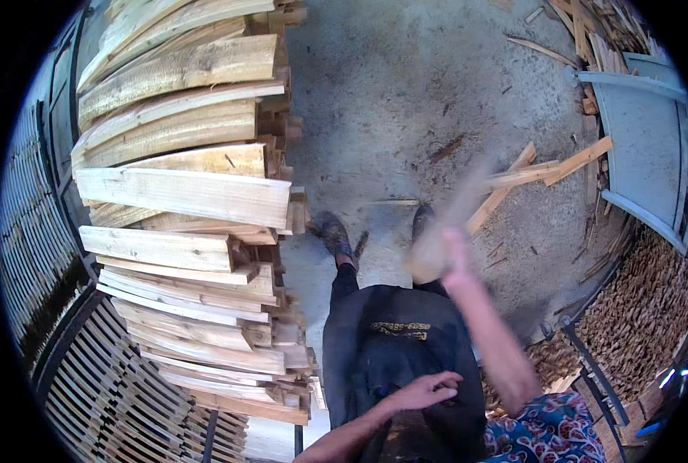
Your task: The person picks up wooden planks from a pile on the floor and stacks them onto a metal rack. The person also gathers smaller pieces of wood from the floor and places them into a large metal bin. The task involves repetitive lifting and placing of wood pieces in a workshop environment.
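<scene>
My right hand (457, 258) is closed round the near end of a wooden board (430, 256). Motion smears both, and the board's far end fades into a streak over the floor. My left hand (429, 390) hovers before my dark apron (406, 309), its fingers loosely stretched and nothing in them. To my left rises a stack of pale sawn boards (182, 193), laid crosswise with uneven ends. A white-faced board lies on top, jutting toward me.
Loose wood strips (545, 171) lie crossed on the concrete floor (375, 92), ahead and right. A grey-blue metal frame (641, 147) stands at the far right, above a big bundle of thin sticks (637, 309). Racks of slats (112, 378) line the left side. A dark metal bar (595, 370) stands near my right elbow.
</scene>
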Demonstrator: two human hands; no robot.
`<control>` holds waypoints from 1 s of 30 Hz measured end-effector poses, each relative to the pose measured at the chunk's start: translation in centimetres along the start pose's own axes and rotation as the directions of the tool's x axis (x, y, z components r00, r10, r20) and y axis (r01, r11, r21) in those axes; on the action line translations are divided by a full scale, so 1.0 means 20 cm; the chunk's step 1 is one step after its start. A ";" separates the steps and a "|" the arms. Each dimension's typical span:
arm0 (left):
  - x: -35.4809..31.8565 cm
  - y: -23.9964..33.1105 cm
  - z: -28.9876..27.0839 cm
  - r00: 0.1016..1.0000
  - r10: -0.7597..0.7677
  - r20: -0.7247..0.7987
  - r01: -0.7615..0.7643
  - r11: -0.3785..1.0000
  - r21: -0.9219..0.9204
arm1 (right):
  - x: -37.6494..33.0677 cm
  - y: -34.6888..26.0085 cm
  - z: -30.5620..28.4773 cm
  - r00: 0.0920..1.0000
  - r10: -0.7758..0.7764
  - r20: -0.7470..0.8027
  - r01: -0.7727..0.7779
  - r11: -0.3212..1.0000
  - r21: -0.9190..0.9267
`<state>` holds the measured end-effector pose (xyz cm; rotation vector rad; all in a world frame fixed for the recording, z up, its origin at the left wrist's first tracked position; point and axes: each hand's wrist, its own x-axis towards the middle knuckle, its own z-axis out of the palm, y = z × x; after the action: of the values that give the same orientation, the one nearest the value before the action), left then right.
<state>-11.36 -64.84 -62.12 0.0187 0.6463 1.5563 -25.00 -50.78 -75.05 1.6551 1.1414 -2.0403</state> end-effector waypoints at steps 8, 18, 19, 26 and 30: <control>-0.13 -0.13 -0.09 0.975 0.026 -0.221 -0.040 0.997 -0.060 | -0.13 0.55 0.45 0.912 0.259 0.318 -0.083 0.876 -0.475; -0.21 -0.09 -0.10 0.978 0.006 -0.208 -0.012 1.000 -0.027 | -0.16 -0.07 -0.08 0.965 -0.050 -0.257 0.075 0.993 0.091; -0.23 -0.07 -0.10 0.976 0.018 -0.219 -0.021 1.000 -0.013 | -0.13 -0.04 -0.04 0.967 -0.012 -0.253 0.041 0.993 0.107; -0.29 -0.04 -0.09 0.959 0.051 -0.280 -0.032 0.997 0.072 | -0.51 0.72 0.74 0.882 0.277 0.380 -0.085 0.889 -0.450; -0.29 0.02 -0.11 0.960 -0.012 -0.281 0.001 0.999 -0.038 | -0.28 0.55 0.45 0.808 0.421 0.413 -0.366 0.907 -0.208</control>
<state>-11.96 -70.99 -61.64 -0.2370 0.8384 1.5787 -22.51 -65.81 -73.97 1.1474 0.6713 -1.8939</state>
